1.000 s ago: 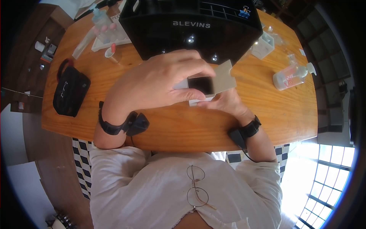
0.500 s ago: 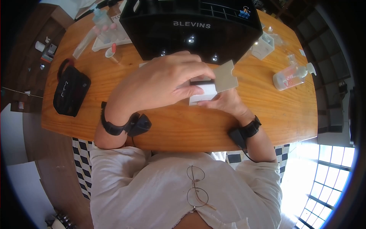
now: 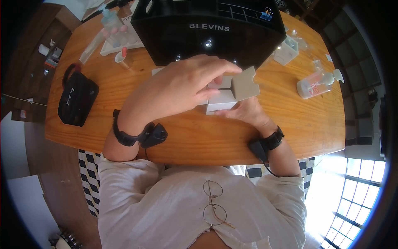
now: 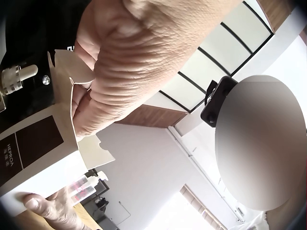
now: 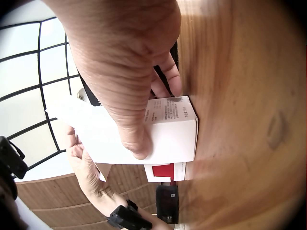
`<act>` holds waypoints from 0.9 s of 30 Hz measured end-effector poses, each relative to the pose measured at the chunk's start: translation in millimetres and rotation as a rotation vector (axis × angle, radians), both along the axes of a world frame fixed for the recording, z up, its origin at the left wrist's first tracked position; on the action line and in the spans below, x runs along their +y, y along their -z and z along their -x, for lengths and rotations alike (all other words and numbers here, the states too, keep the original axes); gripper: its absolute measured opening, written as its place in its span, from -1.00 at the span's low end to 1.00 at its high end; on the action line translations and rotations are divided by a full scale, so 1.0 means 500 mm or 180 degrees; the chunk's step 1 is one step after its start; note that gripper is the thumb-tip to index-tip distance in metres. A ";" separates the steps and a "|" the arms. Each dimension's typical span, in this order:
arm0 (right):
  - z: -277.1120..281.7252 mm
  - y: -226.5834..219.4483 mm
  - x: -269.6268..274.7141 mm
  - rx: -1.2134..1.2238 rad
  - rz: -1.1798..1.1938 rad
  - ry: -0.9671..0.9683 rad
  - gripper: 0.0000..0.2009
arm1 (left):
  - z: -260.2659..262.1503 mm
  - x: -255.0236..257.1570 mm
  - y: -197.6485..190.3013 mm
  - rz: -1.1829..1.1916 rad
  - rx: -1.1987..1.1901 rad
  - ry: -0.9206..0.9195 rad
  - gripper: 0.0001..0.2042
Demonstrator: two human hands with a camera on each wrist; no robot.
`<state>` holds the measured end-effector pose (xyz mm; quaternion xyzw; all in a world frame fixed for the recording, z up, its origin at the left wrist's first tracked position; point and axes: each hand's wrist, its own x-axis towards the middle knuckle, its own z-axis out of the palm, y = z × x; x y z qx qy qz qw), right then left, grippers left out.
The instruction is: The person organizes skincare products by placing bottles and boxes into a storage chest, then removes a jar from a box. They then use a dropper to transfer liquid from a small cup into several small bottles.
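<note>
A white carton (image 3: 222, 98) stands on the table before the person, its cream lid flap (image 3: 246, 83) raised. Its dark label panel (image 4: 39, 140) shows in the left wrist view. The right hand (image 3: 248, 112) grips the carton low on its near right side, thumb (image 5: 136, 143) on one face and fingers round the other. Over the open top lies the left hand (image 3: 182, 81), thumb and forefinger spread apart at the white inner flaps; its fingertips are partly hidden by the carton in the left wrist view. A silver-collared dropper top (image 4: 20, 77) shows beside the carton.
A black BLEVINS case (image 3: 207, 41) stands behind the hands. At left are a black pouch (image 3: 78, 99) and a small cup (image 3: 123, 59); at right, a pump bottle (image 3: 315, 85) and a white holder (image 3: 286, 50). A red-and-white box (image 5: 165, 171) lies beyond the carton.
The dark opening of the carton is now covered by white inner flaps. The left thumb has drawn back slightly and the forefinger has straightened toward the lid flap. The right hand keeps its grip.
</note>
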<state>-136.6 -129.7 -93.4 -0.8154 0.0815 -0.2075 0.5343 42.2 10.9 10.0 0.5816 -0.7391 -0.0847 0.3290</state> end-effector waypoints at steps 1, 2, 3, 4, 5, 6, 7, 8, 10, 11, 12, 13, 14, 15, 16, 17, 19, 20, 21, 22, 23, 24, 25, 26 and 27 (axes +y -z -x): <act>0.000 0.001 -0.001 -0.0033 0.0039 0.0011 -0.37 | 0.000 0.000 0.000 -0.0026 -0.0014 0.0007 -0.48; 0.001 0.000 -0.001 0.0039 0.0062 0.0011 -0.38 | 0.000 0.000 0.000 -0.0002 0.0010 -0.0006 -0.53; 0.002 -0.002 -0.002 0.0110 0.0085 0.0012 -0.39 | -0.002 0.001 -0.001 0.0020 0.0034 -0.0020 -0.58; 0.004 -0.004 -0.002 0.0181 0.0106 0.0015 -0.39 | -0.003 0.002 -0.001 0.0041 0.0058 -0.0032 -0.63; 0.004 -0.008 0.000 0.0231 0.0068 0.0019 -0.40 | -0.009 0.004 -0.003 0.0062 -0.0056 0.0065 -0.69; 0.005 -0.013 0.002 0.0280 0.0031 0.0023 -0.40 | -0.018 0.006 -0.005 0.0083 -0.0170 0.0163 -0.75; 0.005 -0.015 0.003 0.0329 -0.0005 0.0027 -0.40 | -0.023 0.008 -0.007 0.0105 -0.0284 0.0261 -0.81; 0.006 -0.011 0.001 0.0330 0.0052 0.0015 -0.38 | -0.024 0.008 -0.005 0.0145 -0.0286 0.0242 -0.84; 0.006 0.002 -0.006 0.0330 0.0169 -0.0014 -0.35 | -0.025 0.009 0.001 0.0227 -0.0289 0.0200 -0.89; 0.005 -0.001 -0.005 0.0315 0.0066 -0.0021 -0.29 | -0.025 0.010 0.000 0.0199 -0.0300 0.0161 -0.87; 0.004 -0.007 -0.003 0.0300 -0.0035 -0.0029 -0.23 | -0.026 0.011 -0.002 0.0172 -0.0311 0.0123 -0.85; 0.003 -0.010 0.000 0.0285 -0.0136 -0.0036 -0.17 | -0.027 0.013 -0.004 0.0145 -0.0322 0.0085 -0.84; 0.001 -0.009 0.002 0.0021 0.0021 0.0025 -0.12 | -0.030 0.015 -0.008 0.0059 -0.0333 0.0023 -0.82; 0.000 -0.008 0.003 -0.0243 0.0176 0.0086 -0.06 | -0.032 0.018 -0.012 -0.0027 -0.0344 -0.0039 -0.80; -0.001 -0.008 0.004 -0.0508 0.0331 0.0146 0.00 | -0.033 0.019 -0.016 -0.0115 -0.0355 -0.0100 -0.78; 0.002 -0.011 0.003 -0.0516 0.0256 0.0097 0.02 | -0.032 0.020 -0.018 -0.0261 -0.0269 -0.0174 -0.76; 0.011 -0.018 -0.001 -0.0532 0.0105 0.0000 0.06 | -0.027 0.022 -0.021 -0.0554 -0.0097 -0.0321 -0.70; 0.011 -0.012 0.001 -0.0784 0.0165 0.0081 0.03 | -0.027 0.021 -0.020 -0.0561 -0.0123 -0.0352 -0.66; 0.012 0.000 0.003 -0.1037 0.0227 0.0162 0.01 | -0.027 0.020 -0.016 -0.0566 -0.0149 -0.0383 -0.61; 0.011 0.005 0.004 -0.1291 0.0289 0.0242 -0.02 | -0.029 0.018 -0.013 -0.0570 -0.0175 -0.0415 -0.56; 0.012 0.000 0.001 -0.1286 0.0505 0.0165 -0.06 | -0.032 0.017 -0.009 -0.0552 -0.0126 -0.0413 -0.53; 0.015 -0.013 -0.004 -0.1280 0.0721 0.0091 -0.10 | -0.036 0.016 -0.004 -0.0533 -0.0077 -0.0410 -0.49; 0.016 -0.023 -0.007 -0.1273 0.0937 0.0017 -0.14 | -0.038 0.016 -0.003 -0.0516 -0.0029 -0.0407 -0.46; 0.018 -0.031 -0.007 -0.1178 0.1069 0.0008 -0.17 | -0.037 0.015 -0.004 -0.0535 -0.0029 -0.0421 -0.45; 0.020 -0.037 -0.005 -0.1082 0.1199 0.0001 -0.21 | -0.034 0.015 -0.006 -0.0555 -0.0030 -0.0435 -0.44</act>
